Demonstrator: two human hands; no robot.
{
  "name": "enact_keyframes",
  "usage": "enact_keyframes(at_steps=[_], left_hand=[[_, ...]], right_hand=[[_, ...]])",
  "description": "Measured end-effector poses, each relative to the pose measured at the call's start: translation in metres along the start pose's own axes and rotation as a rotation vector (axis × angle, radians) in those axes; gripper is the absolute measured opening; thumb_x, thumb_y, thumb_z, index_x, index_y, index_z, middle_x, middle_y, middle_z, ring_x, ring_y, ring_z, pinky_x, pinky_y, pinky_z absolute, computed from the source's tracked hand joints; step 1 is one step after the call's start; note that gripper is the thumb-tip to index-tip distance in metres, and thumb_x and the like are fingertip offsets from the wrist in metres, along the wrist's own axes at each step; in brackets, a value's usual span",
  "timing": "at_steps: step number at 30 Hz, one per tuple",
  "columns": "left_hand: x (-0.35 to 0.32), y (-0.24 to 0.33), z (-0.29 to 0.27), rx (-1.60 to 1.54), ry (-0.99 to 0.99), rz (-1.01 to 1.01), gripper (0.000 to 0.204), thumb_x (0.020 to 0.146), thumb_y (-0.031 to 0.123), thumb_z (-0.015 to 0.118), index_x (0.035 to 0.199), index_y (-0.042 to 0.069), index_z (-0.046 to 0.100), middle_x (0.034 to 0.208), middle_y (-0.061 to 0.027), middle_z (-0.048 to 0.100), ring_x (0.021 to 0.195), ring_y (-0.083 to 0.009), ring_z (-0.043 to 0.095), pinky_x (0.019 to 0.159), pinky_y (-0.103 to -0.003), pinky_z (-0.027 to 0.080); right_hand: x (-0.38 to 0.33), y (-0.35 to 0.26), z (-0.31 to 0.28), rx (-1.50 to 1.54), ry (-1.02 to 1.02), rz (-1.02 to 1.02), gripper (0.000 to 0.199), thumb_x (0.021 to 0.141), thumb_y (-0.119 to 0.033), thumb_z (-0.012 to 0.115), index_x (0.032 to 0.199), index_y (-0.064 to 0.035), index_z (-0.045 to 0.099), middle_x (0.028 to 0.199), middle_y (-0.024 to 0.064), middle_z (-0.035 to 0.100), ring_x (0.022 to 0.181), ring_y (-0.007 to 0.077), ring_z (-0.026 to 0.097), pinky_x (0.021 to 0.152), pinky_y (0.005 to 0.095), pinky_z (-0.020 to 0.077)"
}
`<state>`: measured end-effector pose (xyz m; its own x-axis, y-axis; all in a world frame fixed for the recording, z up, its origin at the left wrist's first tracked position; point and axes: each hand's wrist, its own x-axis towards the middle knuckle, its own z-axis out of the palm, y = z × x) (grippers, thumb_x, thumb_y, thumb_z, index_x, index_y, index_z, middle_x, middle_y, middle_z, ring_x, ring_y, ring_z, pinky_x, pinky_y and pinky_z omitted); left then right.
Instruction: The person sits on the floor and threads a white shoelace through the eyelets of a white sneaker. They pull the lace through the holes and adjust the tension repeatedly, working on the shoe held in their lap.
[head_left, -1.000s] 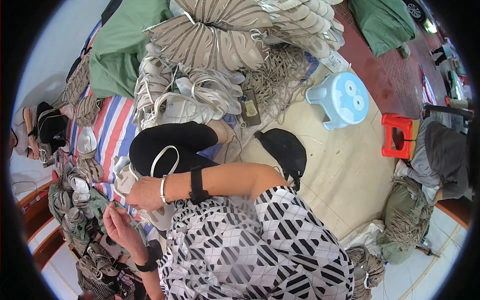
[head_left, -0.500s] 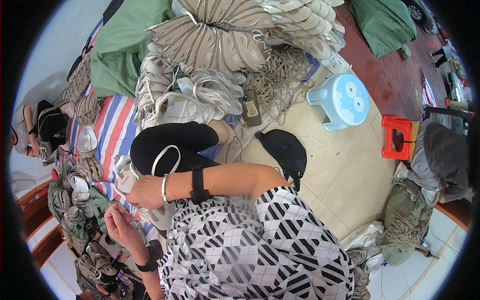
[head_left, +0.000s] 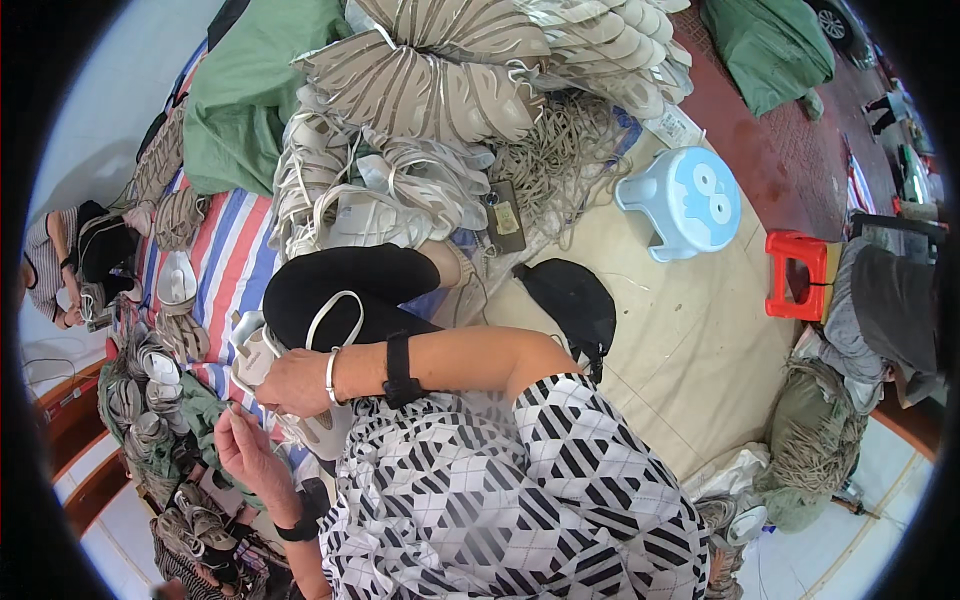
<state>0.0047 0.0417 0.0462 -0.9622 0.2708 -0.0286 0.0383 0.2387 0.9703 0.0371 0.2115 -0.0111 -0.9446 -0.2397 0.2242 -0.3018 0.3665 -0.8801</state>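
Resting on the white shoe upper (head_left: 300, 425) in the lap, the right hand (head_left: 292, 382) has barely shifted. The left hand (head_left: 245, 450), just below, stays pinched on something too small to tell, so work continues there.

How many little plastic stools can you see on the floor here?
2. A light blue stool stands on the beige mat at upper right, and a red stool stands just to its right, by the mat's edge. Others could be hidden under the piles.

One head-worn fisheye view (the only one) looks steeply down, close over the lap.
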Motion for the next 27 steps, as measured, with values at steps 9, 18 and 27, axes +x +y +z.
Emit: enact_keyframes(at_steps=[9, 18, 27], left_hand=[[-0.0007, -0.0003, 0.003, 0.025, -0.008, 0.026, 0.018, 0.095, 0.017, 0.055, 0.104, 0.003, 0.06, 0.075, 0.0033, 0.056, 0.053, 0.0012, 0.034, 0.046, -0.015, 0.023], [-0.0016, -0.001, 0.0035, 0.019, -0.019, 0.017, 0.017, 0.095, 0.016, 0.053, 0.104, 0.003, 0.059, 0.075, 0.0042, 0.055, 0.054, 0.0016, 0.033, 0.046, -0.014, 0.022], [-0.0022, -0.0071, 0.0007, 0.009, -0.02, 0.041, 0.017, 0.095, 0.015, 0.053, 0.104, 0.002, 0.059, 0.075, 0.0037, 0.054, 0.054, 0.0012, 0.033, 0.046, -0.014, 0.022]], right_hand=[[-0.0021, -0.0013, -0.0038, -0.001, -0.023, 0.014, 0.01, 0.076, -0.015, 0.06, 0.084, -0.0094, 0.063, 0.077, 0.0131, 0.066, 0.079, 0.0321, 0.065, 0.07, 0.0438, 0.0492], [-0.001, -0.0009, -0.0033, -0.002, -0.031, 0.016, 0.012, 0.076, -0.014, 0.059, 0.085, -0.0087, 0.063, 0.078, 0.0138, 0.066, 0.079, 0.0325, 0.065, 0.07, 0.0438, 0.0493], [-0.0031, -0.0037, -0.0063, 0.009, -0.055, 0.044, 0.012, 0.077, -0.014, 0.058, 0.087, -0.0084, 0.063, 0.08, 0.0143, 0.066, 0.08, 0.032, 0.065, 0.071, 0.0433, 0.0495]])
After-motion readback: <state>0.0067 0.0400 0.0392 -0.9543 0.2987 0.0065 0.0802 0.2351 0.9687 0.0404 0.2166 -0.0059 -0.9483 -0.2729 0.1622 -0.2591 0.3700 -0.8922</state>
